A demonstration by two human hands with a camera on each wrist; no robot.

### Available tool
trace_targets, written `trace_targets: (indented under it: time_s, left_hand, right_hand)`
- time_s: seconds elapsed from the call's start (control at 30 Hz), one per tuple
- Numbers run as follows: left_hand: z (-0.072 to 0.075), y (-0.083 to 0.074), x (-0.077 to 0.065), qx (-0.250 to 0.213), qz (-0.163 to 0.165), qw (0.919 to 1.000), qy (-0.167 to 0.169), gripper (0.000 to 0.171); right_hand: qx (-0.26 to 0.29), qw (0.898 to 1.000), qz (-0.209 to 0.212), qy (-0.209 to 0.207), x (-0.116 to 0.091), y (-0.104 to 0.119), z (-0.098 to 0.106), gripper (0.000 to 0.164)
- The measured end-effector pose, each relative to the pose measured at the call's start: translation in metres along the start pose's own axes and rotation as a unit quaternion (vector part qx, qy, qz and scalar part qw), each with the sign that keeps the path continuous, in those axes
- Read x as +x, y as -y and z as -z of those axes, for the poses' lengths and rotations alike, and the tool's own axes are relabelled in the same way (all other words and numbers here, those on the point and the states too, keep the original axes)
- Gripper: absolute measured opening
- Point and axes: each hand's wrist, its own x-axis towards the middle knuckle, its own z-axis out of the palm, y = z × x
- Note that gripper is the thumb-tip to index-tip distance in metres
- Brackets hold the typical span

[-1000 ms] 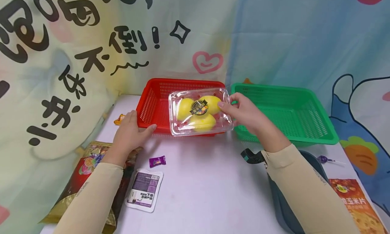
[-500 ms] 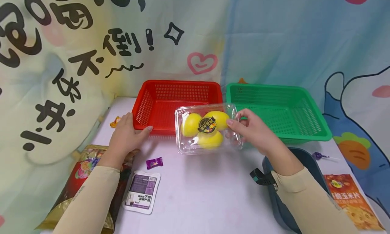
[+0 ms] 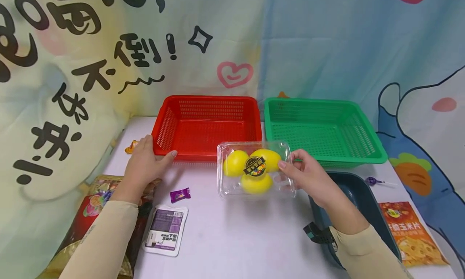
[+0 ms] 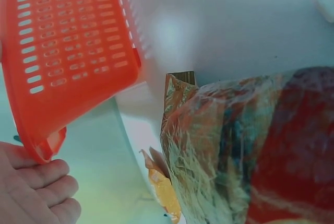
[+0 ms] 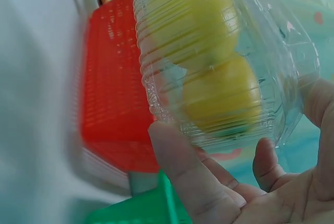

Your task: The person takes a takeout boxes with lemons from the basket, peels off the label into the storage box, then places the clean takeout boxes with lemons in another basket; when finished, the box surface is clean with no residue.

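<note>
My right hand (image 3: 308,176) holds a clear plastic fruit box (image 3: 229,188) by its right end, with the thumb on top and fingers beneath. Three yellow fruits (image 3: 257,183) and a black round label (image 3: 255,166) show through the lid. The box hangs above the table, in front of the gap between the red basket (image 3: 212,133) and the green basket (image 3: 323,129). At the red basket's left front corner my left hand (image 3: 141,168) grips the rim, thumb along the front and fingers on the left side. In the left wrist view, curled fingers (image 4: 52,182) touch the rim corner.
On the left lie a large snack bag (image 3: 98,214), an orange wrapper (image 3: 130,147), a purple candy (image 3: 180,195) and a flat white-edged packet (image 3: 165,230). A dark blue bin (image 3: 357,194), a lollipop (image 3: 371,181) and an orange snack bag (image 3: 414,234) are at right. A printed curtain (image 3: 308,49) stands behind.
My right hand has brought the fruit box from over the red basket toward me and lower, to the right. The left hand stays at the red basket's corner.
</note>
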Motion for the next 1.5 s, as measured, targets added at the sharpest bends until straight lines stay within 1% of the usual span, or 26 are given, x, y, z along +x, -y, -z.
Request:
trace_targets:
  time_s: [0.13, 0.27, 0.43, 0.7, 0.87, 1.07, 1.23, 1.5]
  left_hand:
    - [-0.001, 0.001, -0.001, -0.002, -0.004, 1.0, -0.006, 0.112]
    - [-0.001, 0.001, -0.001, -0.003, -0.006, 1.0, -0.003, 0.113]
    - [-0.002, 0.002, -0.002, 0.0, -0.002, 1.0, -0.004, 0.112]
    - [-0.002, 0.002, -0.003, -0.002, -0.002, 1.0, -0.002, 0.113]
    - [-0.002, 0.002, -0.005, -0.002, -0.001, 1.0, -0.005, 0.112]
    - [-0.002, 0.002, -0.004, -0.008, -0.006, 0.9999, -0.007, 0.112]
    - [-0.002, 0.001, -0.003, -0.009, -0.009, 0.9999, -0.009, 0.112]
    - [-0.002, 0.0, -0.003, -0.01, -0.004, 0.9999, -0.002, 0.114]
  right_hand:
    - [0.014, 1.0, -0.006, 0.004, -0.011, -0.01, -0.006, 0.037]
    - [0.028, 0.999, -0.016, 0.0, -0.019, -0.022, -0.012, 0.037]
    - [0.037, 0.999, -0.03, -0.002, -0.029, -0.039, -0.019, 0.037]
    - [0.055, 0.996, -0.064, -0.014, -0.042, -0.063, -0.028, 0.035]
    - [0.046, 0.996, -0.075, -0.018, -0.044, -0.072, -0.035, 0.037]
    - [0.034, 0.995, -0.091, -0.021, -0.043, -0.079, -0.039, 0.04]
    - [0.037, 0.994, -0.102, -0.024, -0.043, -0.086, -0.042, 0.039]
    - [0.026, 0.994, -0.101, -0.03, -0.044, -0.088, -0.045, 0.04]
